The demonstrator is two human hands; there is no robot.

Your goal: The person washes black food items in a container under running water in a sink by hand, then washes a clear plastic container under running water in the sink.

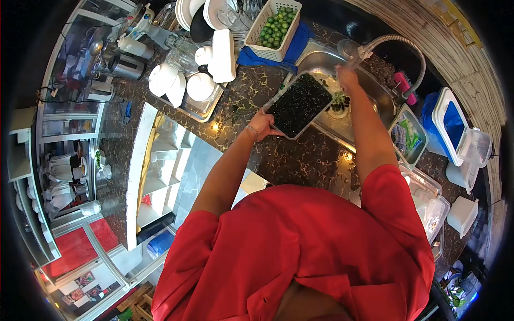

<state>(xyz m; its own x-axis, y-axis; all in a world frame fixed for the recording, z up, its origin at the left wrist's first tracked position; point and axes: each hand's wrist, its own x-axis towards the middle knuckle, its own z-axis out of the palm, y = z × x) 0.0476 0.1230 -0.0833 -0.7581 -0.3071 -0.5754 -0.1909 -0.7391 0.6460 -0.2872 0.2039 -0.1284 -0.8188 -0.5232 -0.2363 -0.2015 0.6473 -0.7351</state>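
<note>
My left hand (262, 125) grips the near left corner of a clear rectangular plastic tub (290, 138). Dark, nearly black contents (300, 104) with small pale specks fill it. The tub is held tilted over the left edge of the metal sink (375, 88). Inside the sink, my right hand (348, 79) is raised just below the end of the flexible faucet (365, 52). Blur hides its fingers, so whether they hold the faucet end is unclear. Beneath that hand, green leafy bits (339, 99) lie over a round pale piece (338, 113) in the sink.
A cream basket of green limes (277, 29) stands on a blue cloth (262, 58) behind the tub. White dishes (201, 87) crowd a tray at left. Right of the sink are a container with a green packet (409, 136), a pink brush (405, 88) and white tubs (450, 125).
</note>
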